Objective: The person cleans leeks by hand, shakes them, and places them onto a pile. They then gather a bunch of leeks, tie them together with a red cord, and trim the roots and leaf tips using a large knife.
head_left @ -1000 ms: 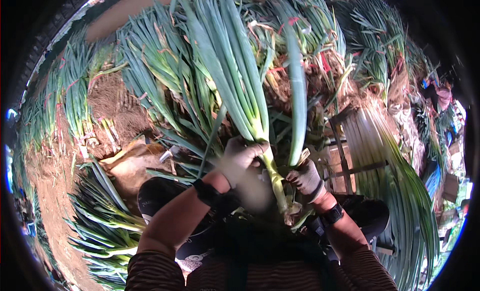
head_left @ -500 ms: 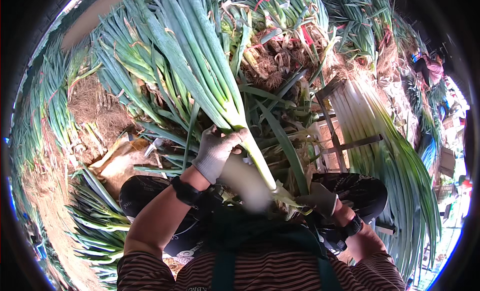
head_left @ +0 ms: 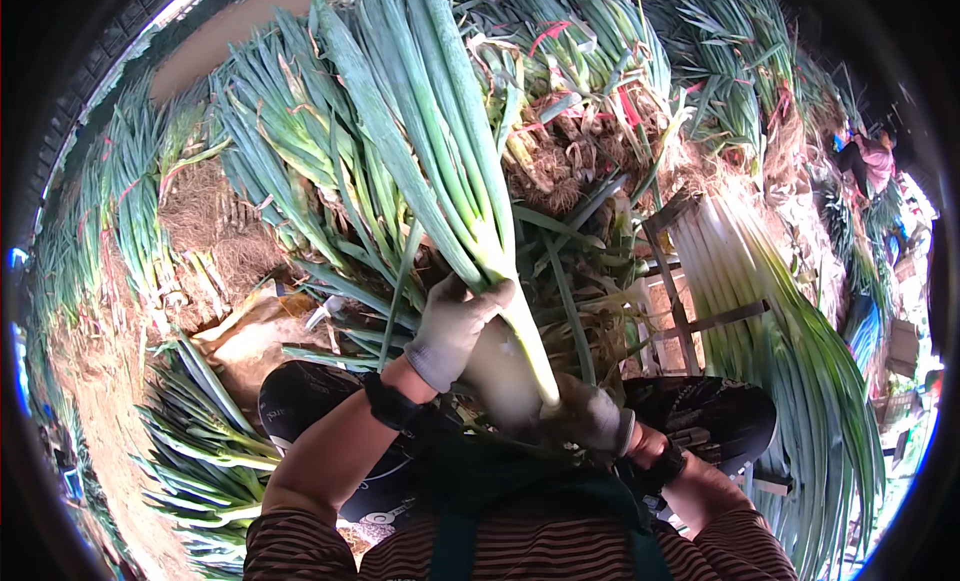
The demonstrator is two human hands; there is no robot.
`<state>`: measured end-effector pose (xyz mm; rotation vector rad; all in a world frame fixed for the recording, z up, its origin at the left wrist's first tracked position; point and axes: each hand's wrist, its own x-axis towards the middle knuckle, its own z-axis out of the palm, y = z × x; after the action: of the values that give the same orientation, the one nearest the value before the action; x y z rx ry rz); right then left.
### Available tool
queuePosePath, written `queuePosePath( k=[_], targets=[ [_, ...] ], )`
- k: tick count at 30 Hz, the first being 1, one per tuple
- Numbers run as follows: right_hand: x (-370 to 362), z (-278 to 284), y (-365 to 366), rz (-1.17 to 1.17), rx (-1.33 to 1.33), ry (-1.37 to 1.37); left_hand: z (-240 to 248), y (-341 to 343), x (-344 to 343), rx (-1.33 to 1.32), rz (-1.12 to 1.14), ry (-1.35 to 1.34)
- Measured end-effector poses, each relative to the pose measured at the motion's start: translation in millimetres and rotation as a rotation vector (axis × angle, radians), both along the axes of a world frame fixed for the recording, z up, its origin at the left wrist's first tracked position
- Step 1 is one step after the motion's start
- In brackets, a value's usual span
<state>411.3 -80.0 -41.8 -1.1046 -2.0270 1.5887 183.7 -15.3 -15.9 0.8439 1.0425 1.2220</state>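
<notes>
Before me, one long leek (head_left: 505, 246), smooth blue-green leaves fanning from a slim pale stem, slants above the lap; the left hand (head_left: 455, 326), knit-gloved, clasps its neck. The gloved right hand (head_left: 592, 418) blurs at its lower end, grip impossible to tell.

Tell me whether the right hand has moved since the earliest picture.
Yes: the right hand has moved down the picture, farther from the rack.
</notes>
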Motion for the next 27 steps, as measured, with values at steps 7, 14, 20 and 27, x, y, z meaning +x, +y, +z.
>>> queuePosePath(
  k=[7, 14, 20, 27],
  targets=[
    [-73.5, 47.8, 60.3, 0.162, 0.11, 0.273, 40.3, 34.1, -32.0, 0.095, -0.099, -0.8],
    [-94.1, 63.8, 68.8, 0.206, -0.312, 0.494, 61.4, 48.5, -59.8, 0.219, -0.023, -0.92],
    [-74.2, 60.2, 44.4, 0.24, -0.009, 0.361, 55.1, 47.2, -72.6, 0.204, -0.034, -0.939],
    [-18.5, 91.2, 9.3, 0.32, 0.352, -0.114, 45.0, 45.7, -119.1, 0.17, 0.197, -0.746]
  ],
)
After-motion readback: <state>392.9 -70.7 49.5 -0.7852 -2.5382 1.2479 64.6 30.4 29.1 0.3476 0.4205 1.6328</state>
